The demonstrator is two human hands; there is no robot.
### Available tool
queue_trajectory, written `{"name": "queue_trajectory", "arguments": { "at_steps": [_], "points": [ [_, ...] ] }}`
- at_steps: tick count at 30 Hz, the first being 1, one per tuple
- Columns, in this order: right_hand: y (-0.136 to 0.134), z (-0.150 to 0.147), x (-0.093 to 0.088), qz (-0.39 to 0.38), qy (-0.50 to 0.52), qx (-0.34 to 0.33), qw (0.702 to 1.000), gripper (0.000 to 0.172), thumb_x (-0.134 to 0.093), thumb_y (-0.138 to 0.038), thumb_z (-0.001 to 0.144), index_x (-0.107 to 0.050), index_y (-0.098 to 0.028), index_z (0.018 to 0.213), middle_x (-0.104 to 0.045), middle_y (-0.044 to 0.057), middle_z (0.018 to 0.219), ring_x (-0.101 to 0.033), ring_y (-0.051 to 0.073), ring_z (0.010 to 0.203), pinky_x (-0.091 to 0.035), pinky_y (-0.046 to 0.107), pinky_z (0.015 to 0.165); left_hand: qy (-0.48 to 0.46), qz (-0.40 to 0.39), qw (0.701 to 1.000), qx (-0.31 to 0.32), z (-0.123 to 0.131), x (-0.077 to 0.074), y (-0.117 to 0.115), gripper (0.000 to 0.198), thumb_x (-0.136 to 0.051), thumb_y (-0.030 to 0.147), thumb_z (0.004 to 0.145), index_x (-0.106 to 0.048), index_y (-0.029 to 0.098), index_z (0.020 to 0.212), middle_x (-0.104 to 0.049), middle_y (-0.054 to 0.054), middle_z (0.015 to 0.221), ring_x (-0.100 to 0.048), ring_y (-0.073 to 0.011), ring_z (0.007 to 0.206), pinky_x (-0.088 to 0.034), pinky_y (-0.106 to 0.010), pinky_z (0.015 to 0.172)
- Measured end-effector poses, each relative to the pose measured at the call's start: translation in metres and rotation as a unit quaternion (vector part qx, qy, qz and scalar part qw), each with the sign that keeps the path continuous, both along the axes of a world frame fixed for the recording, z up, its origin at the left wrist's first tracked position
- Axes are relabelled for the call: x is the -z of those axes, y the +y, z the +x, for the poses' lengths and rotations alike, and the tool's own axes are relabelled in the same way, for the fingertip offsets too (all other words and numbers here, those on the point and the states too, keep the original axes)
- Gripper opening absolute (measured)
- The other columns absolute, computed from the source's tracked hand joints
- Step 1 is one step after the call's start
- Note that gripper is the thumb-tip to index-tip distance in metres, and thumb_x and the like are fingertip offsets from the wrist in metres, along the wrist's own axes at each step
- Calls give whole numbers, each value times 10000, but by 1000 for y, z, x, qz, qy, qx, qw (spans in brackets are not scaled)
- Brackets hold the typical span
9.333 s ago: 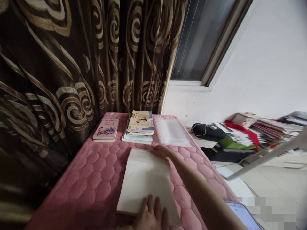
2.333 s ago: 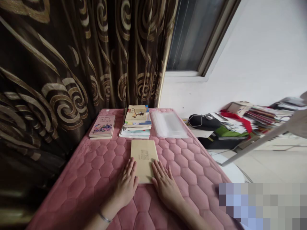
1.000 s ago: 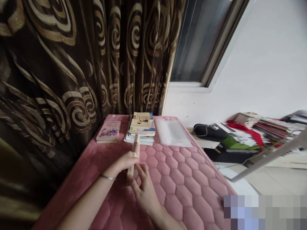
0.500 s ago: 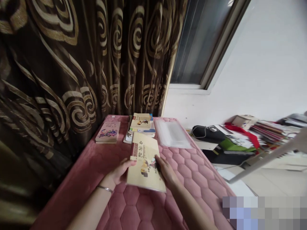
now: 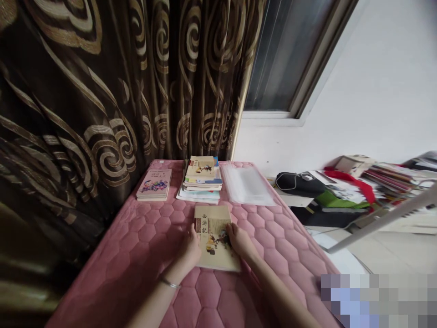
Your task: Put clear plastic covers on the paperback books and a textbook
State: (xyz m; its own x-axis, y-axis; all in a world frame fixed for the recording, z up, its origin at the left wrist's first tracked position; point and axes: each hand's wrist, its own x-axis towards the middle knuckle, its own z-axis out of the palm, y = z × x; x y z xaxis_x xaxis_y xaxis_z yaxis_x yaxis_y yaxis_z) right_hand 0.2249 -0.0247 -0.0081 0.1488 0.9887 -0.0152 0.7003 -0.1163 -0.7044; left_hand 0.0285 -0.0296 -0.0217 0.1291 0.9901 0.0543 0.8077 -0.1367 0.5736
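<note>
A cream book (image 5: pixel 215 246) with dark Chinese characters and small painted figures lies face up, low over or on the pink quilted surface; I cannot tell if it touches. My left hand (image 5: pixel 191 247) grips its left edge, wearing a silver bangle at the wrist. Along the right edge, my right hand (image 5: pixel 240 240) is closed with its fingers at the cover. Beyond it stands a stack of books (image 5: pixel 201 182), topped by a similar cream cover. Pink-covered books (image 5: pixel 154 185) sit left of the stack, and clear plastic sheets (image 5: pixel 249 184) lie to its right.
A pink quilted mattress (image 5: pixel 170 291) fills the foreground. Patterned brown curtains (image 5: pixel 112 91) hang along its left and far sides. Right of it are a black bag (image 5: pixel 300 183), red cloth (image 5: pixel 355 182) and piled papers. A white slanted bar (image 5: pixel 385 219) crosses the right side.
The book has moved lower and slightly right, now lying flatter, so the stack behind it shows more fully. Both hands moved with it, and the view shifted a little.
</note>
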Motion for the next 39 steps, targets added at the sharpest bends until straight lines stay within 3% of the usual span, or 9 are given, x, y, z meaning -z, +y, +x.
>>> {"name": "queue_trajectory", "arguments": {
  "at_steps": [5,11,17,20,23,27,34,37,39],
  "points": [
    [1,0,-5,-5,-38,-14,999,367,-313,-341,952,-627,-166,877,-714,150,864,-669,245,835,-424,312,719,150,68,985,-59,15,-9,-15,546,-311,25,848,-428,98,1376,-461,-241,1383,-568,-309,1134,-477,-434,906],
    [-2,1,-4,7,-40,-17,999,379,-321,-373,945,-635,-192,832,-724,114,848,-673,233,808,-430,287,667,179,164,956,162,26,-13,-20,522,-366,200,907,-383,220,1429,-348,-78,1523,-306,-302,1391,-230,-585,1126],
    [-8,-1,-8,25,-62,2,998,386,-329,-369,943,-668,-186,913,-720,100,851,-673,219,780,-462,276,631,159,169,964,132,25,0,-19,544,-368,321,925,-344,205,1456,-313,-85,1536,-287,-291,1407,-241,-553,1137],
    [-17,-4,-9,75,-124,-1,989,354,-364,-279,926,-634,-182,1135,-666,145,1141,-627,247,1016,-487,329,793,163,167,964,124,24,1,-20,542,-368,309,919,-360,202,1450,-305,-78,1539,-269,-290,1414,-226,-558,1141],
    [-31,-7,-6,124,-165,-105,973,411,-411,-262,912,-572,-195,1284,-525,125,1382,-454,259,1285,-384,412,1037,172,165,964,122,27,1,-22,558,-377,278,904,-351,177,1453,-292,-89,1544,-251,-293,1421,-215,-564,1144],
    [-44,-7,-2,63,-197,-179,962,524,-347,-374,952,-397,-181,1436,-363,88,1507,-257,250,1419,-192,512,1153,176,143,966,120,29,-6,-23,537,-368,274,913,-367,178,1442,-315,-104,1533,-274,-298,1411,-238,-590,1124],
    [-36,-11,-9,31,-237,-189,953,514,-337,-253,934,-407,-126,1426,-317,133,1512,-284,277,1407,-170,566,1140,177,103,950,235,9,-33,25,460,-302,281,964,-414,220,1406,-364,-76,1512,-306,-257,1401,-187,-622,1122],
    [-34,-13,-3,65,-249,-181,949,502,-319,-239,940,-428,-86,1405,-339,162,1495,-293,285,1402,-194,562,1136,182,110,933,290,3,-35,50,474,-307,309,970,-354,243,1437,-322,-59,1532,-264,-234,1421,-95,-632,1133],
    [-34,-13,3,79,-262,-179,945,501,-309,-248,946,-428,-83,1404,-350,161,1490,-300,280,1399,-197,554,1138,189,109,934,282,1,-30,61,489,-306,308,969,-318,247,1454,-296,-58,1542,-257,-231,1424,-77,-635,1131]
  ]
}}
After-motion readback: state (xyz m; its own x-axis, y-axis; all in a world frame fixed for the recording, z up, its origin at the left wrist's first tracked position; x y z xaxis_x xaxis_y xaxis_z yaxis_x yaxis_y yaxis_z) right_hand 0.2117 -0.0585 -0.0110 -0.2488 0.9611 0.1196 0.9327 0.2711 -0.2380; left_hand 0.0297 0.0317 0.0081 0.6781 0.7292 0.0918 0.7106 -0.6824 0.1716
